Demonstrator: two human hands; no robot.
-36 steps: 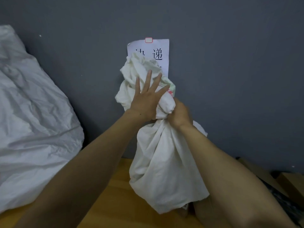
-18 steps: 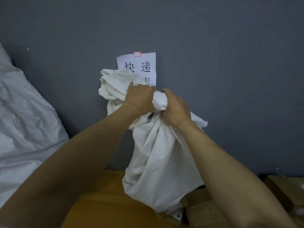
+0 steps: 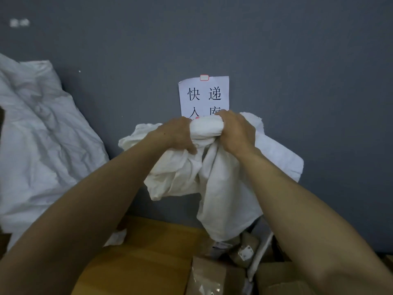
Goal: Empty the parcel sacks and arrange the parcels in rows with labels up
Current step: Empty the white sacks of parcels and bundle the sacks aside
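Observation:
A limp white cloth sack (image 3: 225,188) hangs bunched in front of the grey wall, held up in the air above the table. My left hand (image 3: 174,135) grips the gathered cloth on the left, and my right hand (image 3: 236,133) grips it on the right, a rolled wad of cloth between them. Below the sack, brown parcels (image 3: 212,275) and padded envelopes (image 3: 244,250) lie on the orange table (image 3: 148,252) at the lower right.
A large full white sack (image 3: 40,150) leans against the wall on the left. A white paper sign (image 3: 204,96) with black characters is pinned to the grey wall behind my hands. A cardboard box (image 3: 282,279) sits at the bottom right.
Both hands have bunched the sack further and moved a little apart along it. The view has tilted down, showing more parcels on the table.

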